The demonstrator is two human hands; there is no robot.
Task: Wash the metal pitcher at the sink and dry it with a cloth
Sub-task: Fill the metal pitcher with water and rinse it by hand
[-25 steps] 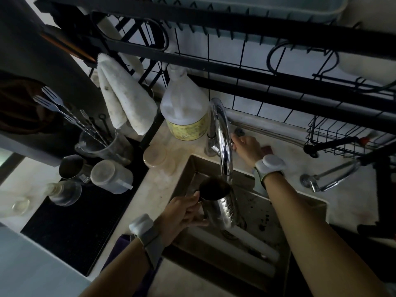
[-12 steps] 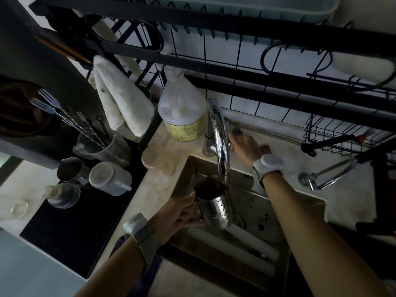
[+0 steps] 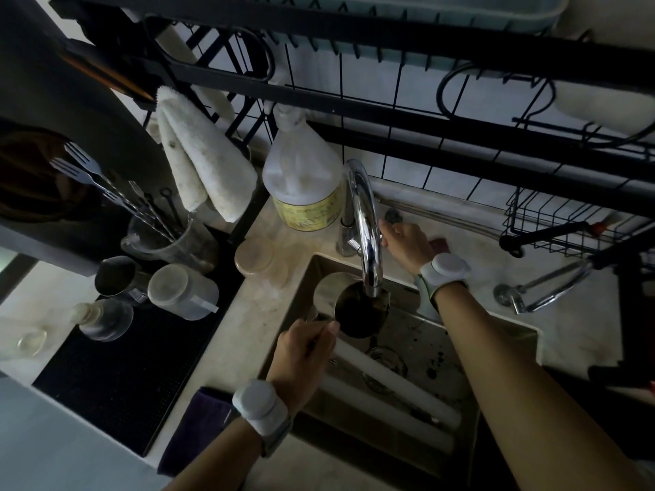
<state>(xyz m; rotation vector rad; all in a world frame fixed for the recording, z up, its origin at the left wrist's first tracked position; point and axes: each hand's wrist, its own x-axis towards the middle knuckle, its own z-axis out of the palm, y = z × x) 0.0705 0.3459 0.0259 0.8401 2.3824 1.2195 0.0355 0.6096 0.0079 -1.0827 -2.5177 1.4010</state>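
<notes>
Head view, looking down on one sink (image 3: 439,352) set in a pale counter (image 3: 248,331). One metal pitcher (image 3: 354,313) is held upright over the far left part of the basin, its open mouth directly beneath the outlet of one curved chrome faucet (image 3: 365,221). Two hands are seen, and a grey wrist band (image 3: 258,405) is worn on each. The left hand (image 3: 304,352) is placed at the near left side of the pitcher, its fingers curled round the pitcher's handle in a firm grasp. The right hand (image 3: 407,242) is stretched to the far side of the sink, just right of the faucet base. Its fingers are directed toward the faucet lever but are hidden behind the spout, so it cannot be told whether they are clasped on it or merely touching it. Two white bars (image 3: 390,380) are laid side by side in the near part of the basin. Two cloths are counted: one white cloth (image 3: 202,164) hung from the black rack (image 3: 390,111) at far left, and one dark purple cloth (image 3: 198,427) draped over the near counter edge, beside the left wrist. One large white bottle (image 3: 301,175) is stood just left of the faucet. On one black mat (image 3: 124,366) at left are grouped one clear beaker (image 3: 159,239) holding two forks (image 3: 78,161) and several thin stirrers, one second metal jug (image 3: 115,274), one clear jar (image 3: 180,290) and one glass flask (image 3: 102,317).
</notes>
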